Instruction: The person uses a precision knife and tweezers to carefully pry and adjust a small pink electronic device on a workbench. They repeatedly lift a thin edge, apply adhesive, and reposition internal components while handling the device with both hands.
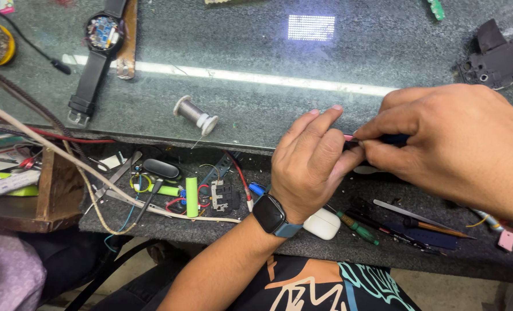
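A glass-topped workbench (256, 109) fills the upper frame, with a dark felt tray (302, 242) running along its near edge. The tray holds loose clutter: at 9 o'clock a green cylindrical cell (191, 196), a small grey circuit part (222, 197) and tangled wires, at 6 o'clock a white earbud case (322, 224), and at 4 o'clock a green-handled screwdriver (357, 227) among other thin tools. At 11 o'clock on the glass lies an opened wristwatch (101, 40), with a wire spool (196, 115) nearer the centre.

The right hand (458, 147) is clenched around a dark blue tool (396, 139), gripped by thumb and fingers. The left hand (311, 164) (a smartwatch (271, 214) on its wrist) pinches the tool's tip end at 3 o'clock; what lies between its fingertips is hidden.
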